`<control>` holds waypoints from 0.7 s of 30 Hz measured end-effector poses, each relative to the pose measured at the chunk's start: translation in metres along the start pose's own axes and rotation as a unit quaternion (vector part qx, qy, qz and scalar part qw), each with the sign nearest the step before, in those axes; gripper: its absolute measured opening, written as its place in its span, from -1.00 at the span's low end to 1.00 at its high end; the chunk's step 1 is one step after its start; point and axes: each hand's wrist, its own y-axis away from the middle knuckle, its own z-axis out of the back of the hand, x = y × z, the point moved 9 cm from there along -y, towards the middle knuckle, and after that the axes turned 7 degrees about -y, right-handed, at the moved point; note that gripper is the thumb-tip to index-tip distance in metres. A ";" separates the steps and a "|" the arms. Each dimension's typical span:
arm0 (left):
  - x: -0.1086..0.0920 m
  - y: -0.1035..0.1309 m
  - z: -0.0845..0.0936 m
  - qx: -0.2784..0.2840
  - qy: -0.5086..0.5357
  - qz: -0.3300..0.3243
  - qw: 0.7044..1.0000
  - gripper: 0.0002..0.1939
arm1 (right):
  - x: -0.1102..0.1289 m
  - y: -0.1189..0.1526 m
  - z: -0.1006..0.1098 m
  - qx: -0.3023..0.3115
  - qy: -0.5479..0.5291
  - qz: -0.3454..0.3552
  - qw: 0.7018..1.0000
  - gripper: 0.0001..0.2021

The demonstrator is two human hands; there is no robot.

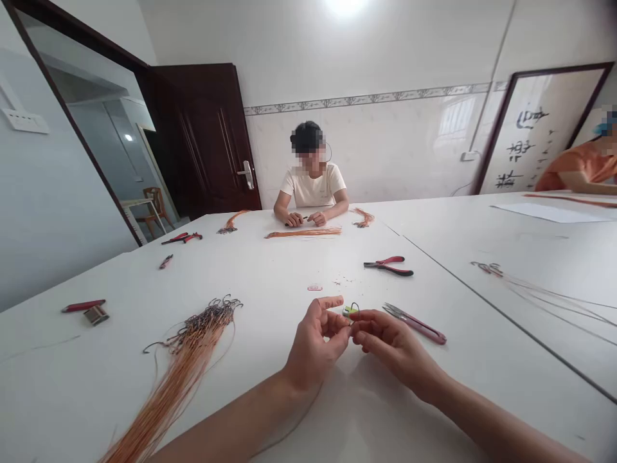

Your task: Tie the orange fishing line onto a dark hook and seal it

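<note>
White tabletop (270,276) fills most of what the head camera shows, running from my forearms out to a tiled wall and a dark door (207,135). I have both hands raised just above it, close in front of me, so the small work sits where I can see it. My left hand (315,341) and my right hand (390,341) meet fingertip to fingertip around a small yellow-green piece (350,311) with a dark wire loop standing up from it; both hands are pinched closed on it from opposite sides, which keeps it steady, though how the wire runs through my fingers is too small to tell. A thin strand seems to trail from my left hand back under my wrist. Just beside my right hand lies a pair of pink snips (417,323), flat on the table, within easy reach. A little farther out sit red-handled pliers (389,265). To my left a bundle of orange wires (187,360) fans across the table with its dark hooked ends pointing away from me. Near the left edge rest a red tool (83,305) and a small metal spool (96,314). Across the table a person in a white shirt (313,186) works with both hands on similar wires (303,233), and a person in orange (578,168) sits at the far right.
</note>
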 end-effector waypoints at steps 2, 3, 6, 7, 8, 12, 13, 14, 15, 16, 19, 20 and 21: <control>0.003 0.000 0.002 0.003 0.000 0.010 1.000 -0.63 | -0.002 -0.002 -0.004 0.017 -0.004 0.013 1.000 -0.73; 0.004 0.000 0.001 0.008 0.004 0.014 1.000 -0.63 | -0.003 -0.002 -0.004 0.018 -0.006 0.017 1.000 -0.73; 0.006 0.000 -0.003 0.027 0.027 0.020 0.999 -0.63 | -0.009 -0.003 0.000 -0.005 -0.002 0.016 1.000 -0.79; 0.007 0.001 -0.005 0.033 0.033 0.021 0.999 -0.64 | -0.010 -0.003 0.002 -0.015 0.000 0.017 1.000 -0.81; 0.007 0.002 -0.007 0.038 0.038 0.022 0.998 -0.65 | -0.011 -0.003 0.004 -0.022 0.002 0.018 1.000 -0.82; 0.008 0.005 -0.009 0.037 0.042 0.019 0.998 -0.66 | -0.010 -0.003 0.008 -0.034 0.038 0.017 0.999 -0.89; 0.008 0.005 -0.009 0.035 0.040 0.018 0.998 -0.66 | -0.010 -0.002 0.008 -0.035 0.052 0.017 0.998 -0.90; 0.008 0.005 -0.008 0.033 0.038 0.018 0.999 -0.66 | -0.009 -0.002 0.008 -0.035 0.064 0.017 0.997 -0.90; 0.009 0.005 -0.008 0.032 0.036 0.019 0.999 -0.66 | -0.008 -0.002 0.008 -0.034 0.071 0.017 0.997 -0.90; 0.009 0.005 -0.008 0.031 0.034 0.020 0.999 -0.66 | -0.007 -0.001 0.007 -0.030 0.073 0.016 0.997 -0.91; 0.010 0.004 -0.009 0.034 0.032 0.026 0.999 -0.66 | -0.008 -0.001 0.005 -0.015 0.077 0.010 0.997 -0.87; 0.010 0.004 -0.010 0.038 0.031 0.027 0.998 -0.66 | -0.008 0.000 0.005 -0.015 0.084 0.010 0.996 -0.86; 0.010 0.004 -0.011 0.043 0.029 0.028 0.998 -0.67 | -0.008 0.000 0.005 -0.016 0.095 0.012 0.995 -0.86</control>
